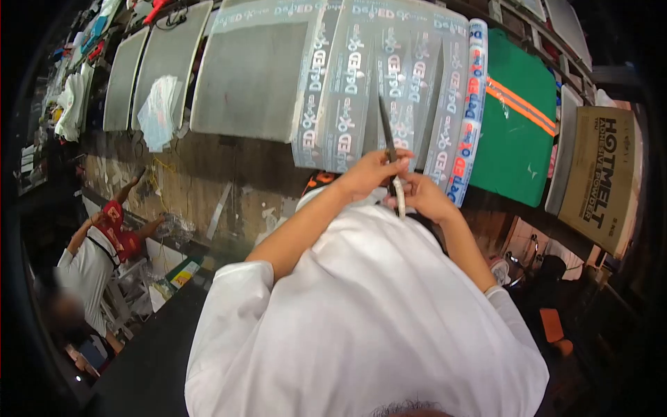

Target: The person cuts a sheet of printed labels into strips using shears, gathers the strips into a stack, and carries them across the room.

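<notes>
Two hands, the left hand (372, 174) and right hand (425, 197), are meeting on one pair of scissors (390, 156). Just beyond them one printed film sheet (379, 90) is lying, one green cloth (517, 121) to their right, then one cardboard box (601, 177). Far left, one co-worker (94, 260) is reaching.

Printed film sheets (389, 83) block forward; sides open.

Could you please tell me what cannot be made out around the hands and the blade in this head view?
- Blade handle: hidden inside left hand and right hand.
- Printed sheet lettering: too distorted to read fully.
- Co-worker: what their raised hands hold is too small to tell.
</notes>
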`<act>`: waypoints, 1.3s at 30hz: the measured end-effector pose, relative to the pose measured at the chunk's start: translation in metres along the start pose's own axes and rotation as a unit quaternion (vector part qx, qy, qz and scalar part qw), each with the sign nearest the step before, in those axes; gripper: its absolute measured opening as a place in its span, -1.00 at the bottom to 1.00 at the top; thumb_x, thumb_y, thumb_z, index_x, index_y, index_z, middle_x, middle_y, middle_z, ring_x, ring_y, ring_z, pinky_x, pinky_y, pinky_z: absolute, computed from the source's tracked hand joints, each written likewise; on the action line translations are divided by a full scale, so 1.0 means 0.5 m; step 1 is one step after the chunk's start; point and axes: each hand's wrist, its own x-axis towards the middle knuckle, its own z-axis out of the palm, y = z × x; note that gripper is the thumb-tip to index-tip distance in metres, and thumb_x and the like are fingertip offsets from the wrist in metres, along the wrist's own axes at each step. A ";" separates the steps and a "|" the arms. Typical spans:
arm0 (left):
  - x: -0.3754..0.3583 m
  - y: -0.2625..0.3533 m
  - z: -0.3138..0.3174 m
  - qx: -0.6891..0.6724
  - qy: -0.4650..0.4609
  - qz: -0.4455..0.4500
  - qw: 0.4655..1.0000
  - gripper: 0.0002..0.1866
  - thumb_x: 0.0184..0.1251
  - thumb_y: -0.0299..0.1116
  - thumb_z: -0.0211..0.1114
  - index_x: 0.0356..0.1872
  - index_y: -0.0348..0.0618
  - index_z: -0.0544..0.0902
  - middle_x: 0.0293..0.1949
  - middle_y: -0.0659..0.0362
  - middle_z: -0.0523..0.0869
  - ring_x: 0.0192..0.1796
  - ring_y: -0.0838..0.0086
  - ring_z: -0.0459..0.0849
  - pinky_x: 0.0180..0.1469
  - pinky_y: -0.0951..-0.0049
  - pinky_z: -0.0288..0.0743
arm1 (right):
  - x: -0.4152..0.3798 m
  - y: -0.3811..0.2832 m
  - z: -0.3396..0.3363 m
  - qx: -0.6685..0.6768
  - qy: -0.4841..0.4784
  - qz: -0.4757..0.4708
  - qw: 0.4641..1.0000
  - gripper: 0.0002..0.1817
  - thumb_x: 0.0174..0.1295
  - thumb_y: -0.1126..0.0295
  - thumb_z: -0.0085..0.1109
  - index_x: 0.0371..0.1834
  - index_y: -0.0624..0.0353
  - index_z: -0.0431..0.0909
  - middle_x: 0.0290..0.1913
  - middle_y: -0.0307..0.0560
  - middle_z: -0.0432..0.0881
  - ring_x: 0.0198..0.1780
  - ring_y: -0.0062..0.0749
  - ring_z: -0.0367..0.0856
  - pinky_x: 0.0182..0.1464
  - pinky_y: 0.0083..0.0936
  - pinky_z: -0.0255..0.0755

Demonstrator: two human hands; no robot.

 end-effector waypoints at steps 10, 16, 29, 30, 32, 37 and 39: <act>-0.093 -0.218 -0.458 0.148 0.575 0.011 0.805 -0.57 0.09 -0.06 0.56 -0.36 -0.27 0.68 -0.46 0.21 0.65 -0.37 0.52 0.61 -0.23 0.46 0.53 | -0.010 0.041 -0.078 0.083 0.009 -0.037 0.996 -0.49 0.18 0.59 0.32 0.25 0.22 0.51 -0.25 -0.26 0.64 -0.20 -0.67 0.60 -0.08 -0.69 0.49; -0.109 -0.156 -0.414 0.194 0.485 0.027 0.852 -0.64 0.19 -0.18 0.52 -0.21 -0.28 0.66 -0.29 0.22 0.71 -0.27 0.59 0.62 -0.07 0.55 0.47 | 0.034 -0.018 -0.165 -0.099 -0.029 -0.035 0.994 -0.36 0.11 0.17 0.44 0.24 0.22 0.52 -0.36 -0.41 0.42 -0.32 -0.69 0.38 -0.20 -0.68 0.37; -0.197 -0.007 -0.366 0.018 0.308 0.199 0.930 -0.33 0.20 -0.67 0.37 0.36 -0.25 0.38 -0.03 0.06 0.71 -0.03 0.50 0.68 0.06 0.50 0.56 | 0.313 -0.130 -0.227 -0.202 -0.152 0.039 0.967 -0.53 0.27 0.15 0.05 0.15 0.17 0.62 -0.54 -0.32 0.48 -0.50 -0.64 0.38 -0.43 -0.63 0.23; -0.195 -0.014 -0.378 0.017 0.308 0.199 0.930 -0.33 0.20 -0.67 0.37 0.36 -0.25 0.38 -0.03 0.06 0.71 -0.03 0.50 0.68 0.06 0.50 0.56 | 0.327 -0.144 -0.217 -0.201 -0.152 0.040 0.967 -0.53 0.27 0.15 0.05 0.15 0.17 0.62 -0.54 -0.32 0.48 -0.50 -0.64 0.38 -0.43 -0.63 0.23; -0.186 -0.030 -0.400 0.036 0.308 0.167 0.936 -0.49 0.19 -0.65 0.38 0.21 -0.28 0.54 -0.06 0.13 0.71 -0.04 0.53 0.66 0.06 0.53 0.55 | 0.355 -0.172 -0.203 -0.242 -0.145 0.048 0.958 -0.58 0.31 0.10 0.04 0.02 0.16 0.67 -0.54 -0.32 0.50 -0.51 -0.65 0.39 -0.44 -0.62 0.23; -0.181 -0.046 -0.426 0.027 0.300 0.130 0.945 -0.61 0.20 -0.62 0.40 0.08 -0.30 0.63 -0.08 0.18 0.72 -0.07 0.59 0.65 0.03 0.57 0.55 | 0.442 -0.174 -0.207 -0.239 -0.169 0.034 0.956 -0.70 0.28 0.18 0.11 -0.23 0.16 0.71 -0.56 -0.31 0.50 -0.52 -0.64 0.39 -0.43 -0.61 0.27; -0.183 -0.047 -0.426 0.022 0.303 0.129 0.944 -0.61 0.20 -0.63 0.40 0.08 -0.31 0.63 -0.08 0.18 0.72 -0.07 0.59 0.65 0.03 0.57 0.55 | 0.465 -0.176 -0.203 -0.230 -0.144 0.054 0.961 -0.71 0.28 0.15 0.16 -0.25 0.15 0.70 -0.57 -0.31 0.50 -0.52 -0.63 0.40 -0.42 -0.60 0.29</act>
